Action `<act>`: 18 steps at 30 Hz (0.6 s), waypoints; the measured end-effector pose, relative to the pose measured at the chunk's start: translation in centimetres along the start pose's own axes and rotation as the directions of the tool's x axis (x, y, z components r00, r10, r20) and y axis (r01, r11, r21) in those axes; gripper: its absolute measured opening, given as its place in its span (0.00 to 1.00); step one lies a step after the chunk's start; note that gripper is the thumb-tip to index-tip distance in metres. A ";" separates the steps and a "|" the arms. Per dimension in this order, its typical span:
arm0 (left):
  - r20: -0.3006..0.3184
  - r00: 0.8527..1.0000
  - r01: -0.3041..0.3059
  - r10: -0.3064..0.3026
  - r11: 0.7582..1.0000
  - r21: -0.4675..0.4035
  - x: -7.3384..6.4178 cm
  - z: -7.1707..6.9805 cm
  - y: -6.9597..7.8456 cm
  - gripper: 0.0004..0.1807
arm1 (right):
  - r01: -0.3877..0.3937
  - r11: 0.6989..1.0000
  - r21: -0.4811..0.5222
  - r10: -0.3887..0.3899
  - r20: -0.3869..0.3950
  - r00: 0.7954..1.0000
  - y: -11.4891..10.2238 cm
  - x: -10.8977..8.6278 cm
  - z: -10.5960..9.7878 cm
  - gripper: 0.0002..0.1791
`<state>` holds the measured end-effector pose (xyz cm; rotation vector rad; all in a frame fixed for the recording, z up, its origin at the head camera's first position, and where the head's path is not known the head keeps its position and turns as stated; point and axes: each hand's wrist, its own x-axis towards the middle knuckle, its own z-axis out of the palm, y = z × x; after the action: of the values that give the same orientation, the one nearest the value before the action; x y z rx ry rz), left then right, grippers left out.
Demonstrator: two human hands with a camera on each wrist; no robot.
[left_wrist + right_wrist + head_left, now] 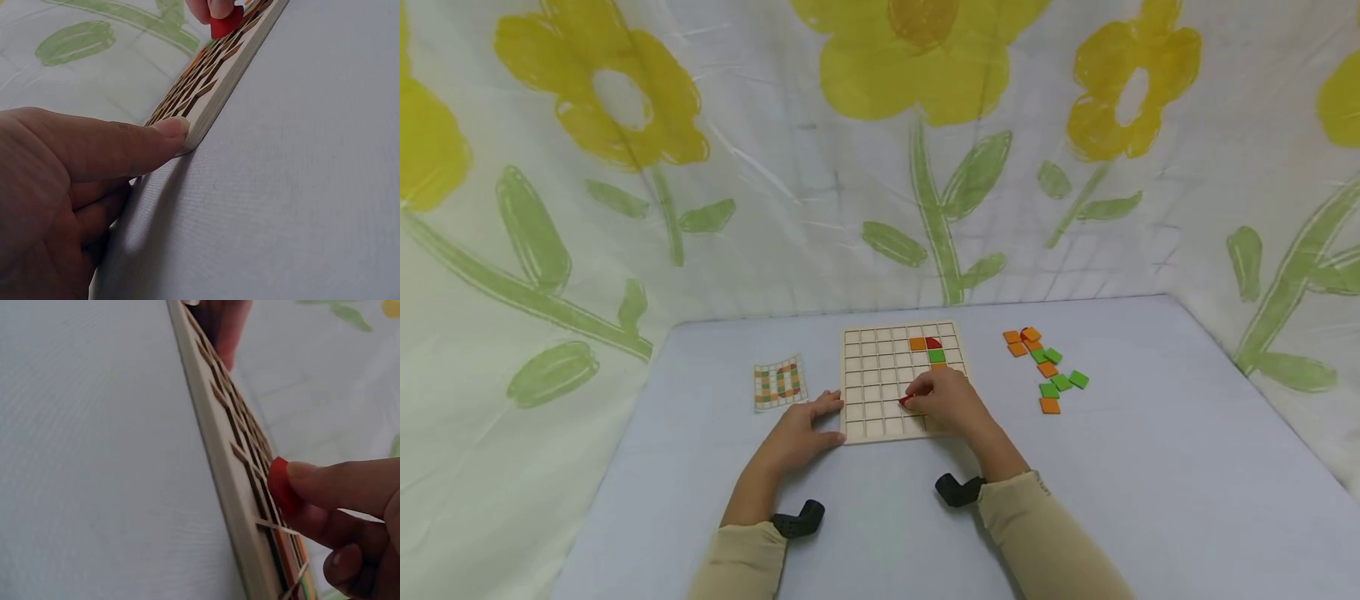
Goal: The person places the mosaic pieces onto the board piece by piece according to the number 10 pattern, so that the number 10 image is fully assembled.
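A wooden grid board (868, 362) lies on the table. My right hand (947, 404) is over its lower right part, pinching a red tile (284, 487) with a curved edge between thumb and finger, just above the cells. My left hand (799, 435) rests against the board's left edge, its thumb (169, 128) touching the near left corner. In the board's upper right sit an orange tile (917, 343), a red rounded tile (933, 342) and a green tile (937, 356). Another orange tile (938, 366) is partly hidden by the right hand, which also covers some cells.
Left of the board lies a patterned card (779, 383) showing a coloured grid. To the right, several loose orange and green tiles (1060, 382) are scattered, with a red one (1024, 333) partly covered among them. A flower-painted curtain (760, 242) hangs behind the table.
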<state>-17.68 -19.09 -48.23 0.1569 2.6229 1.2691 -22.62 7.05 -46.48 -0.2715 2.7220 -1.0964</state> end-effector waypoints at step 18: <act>-0.014 1.000 -0.006 0.006 1.000 0.004 -0.1 0.1 0.1 0.29 | 0.031 0.996 -0.084 -0.034 -0.030 0.999 0.5 0.1 0.3 0.06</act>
<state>-17.51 -18.97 -48.15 0.1568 2.6388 1.2718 -22.68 7.18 -47.06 -0.3151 2.8057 -1.0042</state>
